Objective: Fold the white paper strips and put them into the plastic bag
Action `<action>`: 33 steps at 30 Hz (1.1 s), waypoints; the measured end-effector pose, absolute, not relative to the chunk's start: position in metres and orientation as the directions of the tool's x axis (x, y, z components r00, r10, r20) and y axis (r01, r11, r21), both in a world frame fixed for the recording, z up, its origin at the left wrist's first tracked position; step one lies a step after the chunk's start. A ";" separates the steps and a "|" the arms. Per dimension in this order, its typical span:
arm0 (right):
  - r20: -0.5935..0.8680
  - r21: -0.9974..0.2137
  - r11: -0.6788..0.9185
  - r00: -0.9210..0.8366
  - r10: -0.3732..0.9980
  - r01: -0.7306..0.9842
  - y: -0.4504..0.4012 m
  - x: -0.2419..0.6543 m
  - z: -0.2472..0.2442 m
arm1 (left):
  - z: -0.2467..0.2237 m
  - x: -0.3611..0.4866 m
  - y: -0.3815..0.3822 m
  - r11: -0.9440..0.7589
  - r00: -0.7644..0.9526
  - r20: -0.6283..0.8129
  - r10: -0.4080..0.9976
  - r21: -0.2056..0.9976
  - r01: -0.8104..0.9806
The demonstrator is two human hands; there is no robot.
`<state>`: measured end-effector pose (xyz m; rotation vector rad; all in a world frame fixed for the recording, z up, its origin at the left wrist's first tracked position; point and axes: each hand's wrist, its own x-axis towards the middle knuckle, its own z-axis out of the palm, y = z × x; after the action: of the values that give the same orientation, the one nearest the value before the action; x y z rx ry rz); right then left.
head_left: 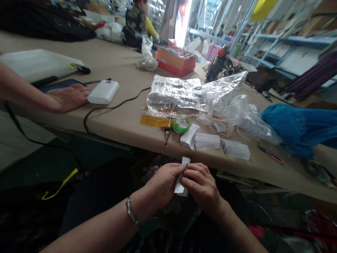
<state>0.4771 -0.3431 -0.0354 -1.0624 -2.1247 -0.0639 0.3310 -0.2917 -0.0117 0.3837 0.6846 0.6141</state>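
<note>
Over my lap, just off the table's front edge, both hands pinch narrow white paper labels [179, 188]. My left hand [164, 182] grips them from the left side, fingers curled behind. Opposite it, my right hand [201, 184] closes on their right edge with thumb and fingertips. One strip pokes up above the fingers and two ends hang below; how many layers there are I cannot tell. On the table beyond lie fanned stacks of white labels: a left stack [190, 136], a middle stack [207, 141] and a right stack [236, 149].
A green tape roll [181, 125] and a soldering iron [166, 135] lie near the edge. Behind them are a silvery plastic bag [176, 95] and an orange box [176, 60]. A pink cutter [271, 154] lies right. Another person's hand [70, 96] rests beside a white power bank [103, 92].
</note>
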 end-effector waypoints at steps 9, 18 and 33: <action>0.587 -0.274 0.650 -0.412 0.697 0.709 -0.345 0.475 -0.031 | -0.015 0.332 -0.296 0.766 0.629 -0.455 0.630 0.493 -0.411; 0.125 -0.978 0.087 0.200 0.972 0.188 -0.334 0.478 -0.033 | -0.006 0.321 -0.300 0.762 0.616 -0.521 0.591 0.610 -0.216; -0.203 -0.979 -0.202 0.002 0.979 0.032 -0.334 0.464 -0.031 | -0.020 0.311 -0.300 0.698 0.751 -0.422 0.508 0.712 -0.072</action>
<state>0.4636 -0.3339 -0.0313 -1.3816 -1.1301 1.3438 0.3111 -0.2999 -0.0196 0.7341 0.6512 0.3498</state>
